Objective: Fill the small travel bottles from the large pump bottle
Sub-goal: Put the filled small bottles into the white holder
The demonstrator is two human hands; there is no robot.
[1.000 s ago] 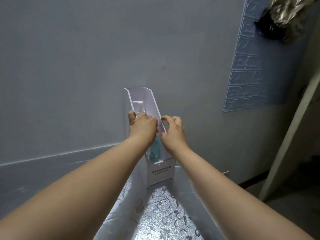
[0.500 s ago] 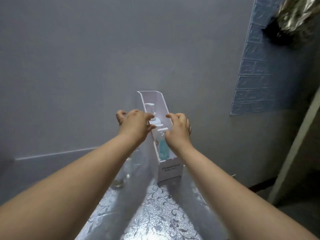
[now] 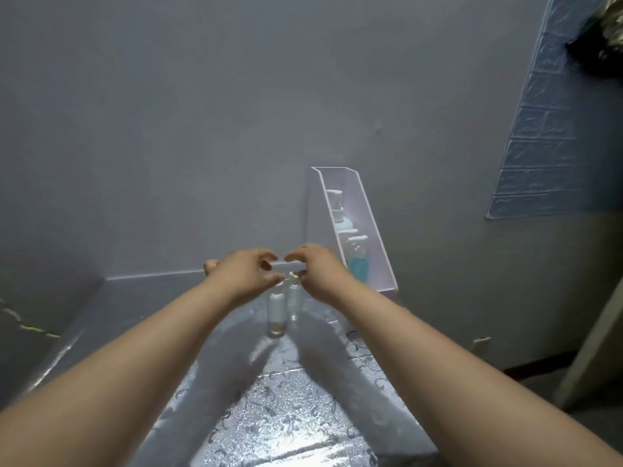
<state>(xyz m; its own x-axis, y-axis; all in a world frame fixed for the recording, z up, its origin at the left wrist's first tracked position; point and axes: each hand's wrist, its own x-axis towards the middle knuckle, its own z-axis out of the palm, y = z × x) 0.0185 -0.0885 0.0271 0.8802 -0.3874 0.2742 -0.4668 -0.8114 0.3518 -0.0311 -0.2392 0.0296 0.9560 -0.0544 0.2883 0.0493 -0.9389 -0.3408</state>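
Observation:
Two small clear travel bottles stand side by side on the table, the left one (image 3: 277,310) with a white cap and the right one (image 3: 294,299) showing a yellowish neck. My left hand (image 3: 241,276) pinches the top of the left bottle. The curled fingertips of my right hand (image 3: 318,273) are at the neck of the right bottle. A short pale bar shows between my fingertips; I cannot tell what it is. The large white pump bottle (image 3: 341,219) stands in an open white box (image 3: 379,261) to the right, with a teal pump bottle (image 3: 359,266) in front of it.
The table (image 3: 279,416) has a shiny silver patterned cover and sits against a grey wall (image 3: 202,129). The white box leans at the table's back right corner. A blue brick-pattern panel (image 3: 553,146) is on the wall to the right, beyond the table's right edge.
Both hands have left the white box and moved left and down to the tops of the two small bottles. The view has swung left, so the box now sits to the right.

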